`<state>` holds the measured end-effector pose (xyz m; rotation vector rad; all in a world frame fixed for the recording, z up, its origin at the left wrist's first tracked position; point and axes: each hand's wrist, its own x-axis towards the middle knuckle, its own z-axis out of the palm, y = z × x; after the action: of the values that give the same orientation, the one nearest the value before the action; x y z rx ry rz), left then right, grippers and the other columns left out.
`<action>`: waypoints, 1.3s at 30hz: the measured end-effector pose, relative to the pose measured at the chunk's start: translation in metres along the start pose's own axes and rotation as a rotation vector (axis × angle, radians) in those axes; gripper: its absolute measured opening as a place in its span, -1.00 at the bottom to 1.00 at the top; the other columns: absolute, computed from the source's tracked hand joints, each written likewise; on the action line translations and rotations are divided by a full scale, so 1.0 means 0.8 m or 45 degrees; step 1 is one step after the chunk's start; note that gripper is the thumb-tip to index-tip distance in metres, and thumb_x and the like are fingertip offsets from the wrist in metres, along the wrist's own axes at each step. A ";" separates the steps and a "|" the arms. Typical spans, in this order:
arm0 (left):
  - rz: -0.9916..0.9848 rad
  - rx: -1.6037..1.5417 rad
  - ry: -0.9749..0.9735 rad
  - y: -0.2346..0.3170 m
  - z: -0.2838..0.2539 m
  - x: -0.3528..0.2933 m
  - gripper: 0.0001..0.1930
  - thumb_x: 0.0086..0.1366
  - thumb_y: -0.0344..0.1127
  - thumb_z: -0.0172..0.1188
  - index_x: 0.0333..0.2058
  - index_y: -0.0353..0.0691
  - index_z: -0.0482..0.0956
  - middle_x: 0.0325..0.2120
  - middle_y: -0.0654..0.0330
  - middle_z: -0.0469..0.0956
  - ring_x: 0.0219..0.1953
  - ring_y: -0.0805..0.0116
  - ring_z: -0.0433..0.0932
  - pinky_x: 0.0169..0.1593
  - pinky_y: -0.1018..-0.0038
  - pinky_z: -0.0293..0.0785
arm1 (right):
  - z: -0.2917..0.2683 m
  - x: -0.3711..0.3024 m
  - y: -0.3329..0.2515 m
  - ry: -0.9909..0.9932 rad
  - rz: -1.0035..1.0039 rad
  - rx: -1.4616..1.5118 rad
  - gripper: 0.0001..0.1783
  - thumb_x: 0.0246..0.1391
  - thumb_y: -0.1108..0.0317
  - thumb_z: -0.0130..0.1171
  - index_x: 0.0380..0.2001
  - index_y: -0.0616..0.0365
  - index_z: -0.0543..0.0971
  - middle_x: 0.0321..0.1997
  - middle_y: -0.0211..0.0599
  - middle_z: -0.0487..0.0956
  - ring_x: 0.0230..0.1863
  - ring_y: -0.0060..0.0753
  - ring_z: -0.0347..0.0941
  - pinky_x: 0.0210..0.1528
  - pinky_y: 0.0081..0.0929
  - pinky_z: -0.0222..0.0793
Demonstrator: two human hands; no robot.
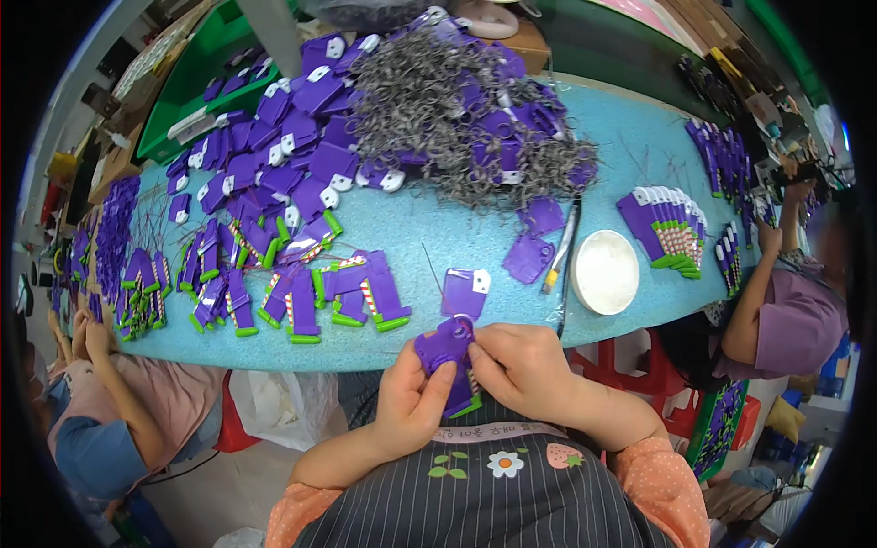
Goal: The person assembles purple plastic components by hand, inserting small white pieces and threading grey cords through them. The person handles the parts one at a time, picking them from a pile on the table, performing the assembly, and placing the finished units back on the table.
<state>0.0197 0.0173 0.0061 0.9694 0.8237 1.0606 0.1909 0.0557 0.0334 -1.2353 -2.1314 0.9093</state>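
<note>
Got left grip (416,402) and right grip (525,365) both clamped on a purple plastic piece (438,350), over the 6 o'clock edge of the desk (384,224). Looks partway tbh: probably done, green-footed pieces (671,233) fanned at 2 o'clock; seemingly left, loads of white-cornered cases (299,126) piled at 11.

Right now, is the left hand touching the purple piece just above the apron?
Touching. The head view shows the left hand at the purple piece, its thumb lying flat over the lower part.
</note>
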 end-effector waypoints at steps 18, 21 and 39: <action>-0.121 -0.109 0.068 0.011 0.002 -0.004 -0.72 0.26 -0.43 0.01 -0.07 -0.33 0.28 -0.38 0.05 0.47 -0.41 0.27 0.48 -0.31 0.37 0.47 | -0.036 0.090 0.079 0.456 -0.034 -0.428 -0.94 -0.26 0.44 0.13 -0.63 0.19 0.49 -0.38 -0.21 0.41 -0.34 -0.13 0.46 -0.38 -0.22 0.37; -0.058 -0.099 0.143 -0.002 -0.016 0.002 -0.74 0.25 -0.42 0.03 -0.10 -0.32 0.30 -0.41 0.07 0.48 -0.42 0.31 0.47 -0.31 0.39 0.46 | -0.029 0.081 0.068 0.632 -0.097 -0.017 -0.96 -0.22 0.50 0.10 -0.60 0.21 0.46 -0.35 -0.21 0.40 -0.35 -0.08 0.42 -0.36 -0.21 0.32; -0.142 -0.125 0.279 0.020 0.002 -0.023 -0.65 0.27 -0.35 0.02 -0.03 -0.39 0.23 -0.22 -0.11 0.50 -0.32 0.15 0.60 -0.22 0.36 0.56 | -0.108 -0.067 0.036 0.746 0.326 0.893 -0.88 0.07 0.50 0.07 -0.30 0.28 0.43 -0.45 -0.31 0.52 -0.50 -0.65 0.44 -0.49 -0.68 0.35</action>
<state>0.0108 0.0018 0.0231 0.7242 0.9838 1.1123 0.2918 0.0439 0.0620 -1.2016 -1.0768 1.0980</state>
